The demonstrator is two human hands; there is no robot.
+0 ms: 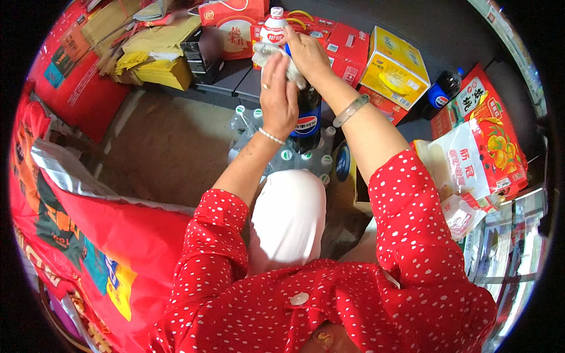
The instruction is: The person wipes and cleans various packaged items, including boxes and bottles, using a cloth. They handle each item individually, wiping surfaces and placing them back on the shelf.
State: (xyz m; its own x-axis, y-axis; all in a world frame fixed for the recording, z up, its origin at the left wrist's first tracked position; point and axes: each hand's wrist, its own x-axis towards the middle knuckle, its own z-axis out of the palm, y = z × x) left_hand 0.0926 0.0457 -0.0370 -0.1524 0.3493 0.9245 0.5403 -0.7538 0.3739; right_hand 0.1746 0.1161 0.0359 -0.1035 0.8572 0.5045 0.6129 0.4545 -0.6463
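A large Pepsi cola bottle (307, 125) with a blue label and dark contents is in front of me, its neck mostly hidden by my hands. My right hand (307, 52) is closed around its top, where a bit of the blue cap (288, 50) shows. In my left hand (281, 95) is a crumpled off-white cloth (266, 49), pressed against the upper part of the bottle. A white plastic bottle (273, 26) with a red-and-white label stands just beyond my fingers. Below my wrists lies a plastic-wrapped pack of clear bottles (282, 155) with white-and-green caps.
Red cartons (348, 48) and a yellow box (394, 66) line the dark shelf. Another Pepsi bottle (441, 92) and a fruit gift box (503, 145) are at right. Yellow paper stacks (161, 73) sit at upper left. Large red bags (128, 234) crowd my left side.
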